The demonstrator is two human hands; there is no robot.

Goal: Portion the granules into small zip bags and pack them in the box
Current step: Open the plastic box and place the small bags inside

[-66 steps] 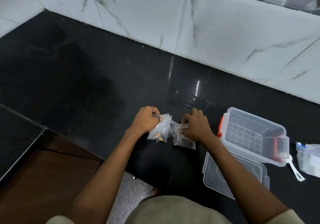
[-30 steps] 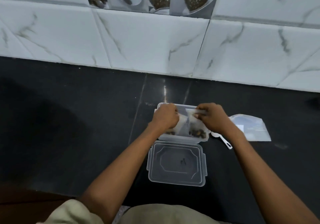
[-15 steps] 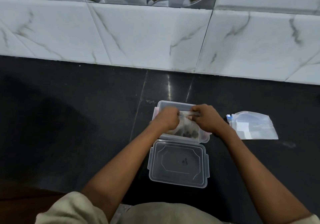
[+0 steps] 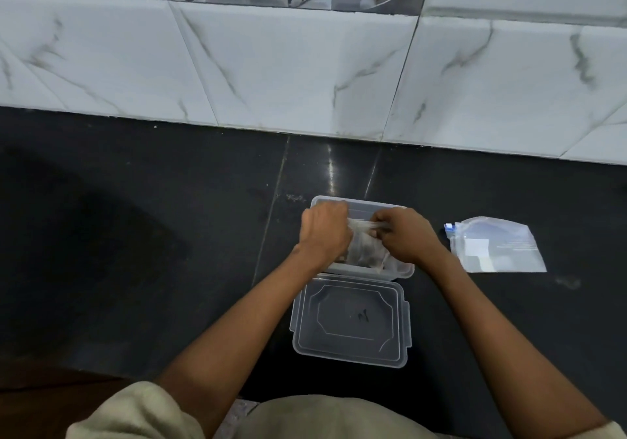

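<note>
A clear plastic box (image 4: 402,270) stands on the black counter in front of me. Both hands are over it. My left hand (image 4: 325,231) and my right hand (image 4: 405,233) pinch the top edges of small zip bags (image 4: 364,252) that hang down into the box, with dark granules dimly visible at their bottoms. How many bags each hand holds is unclear because the hands cover them. The box's clear lid (image 4: 351,321) lies flat on the counter just in front of the box.
A larger zip bag (image 4: 497,245) with a blue slider lies flat on the counter to the right of the box. A white marble-tiled wall (image 4: 305,65) rises behind the counter. The counter's front edge runs near my body, with a brown surface at lower left.
My hands carried the small bags from the counter on the left over to the box and have lowered them deeper into it. The view has shifted so the box is now centred.
</note>
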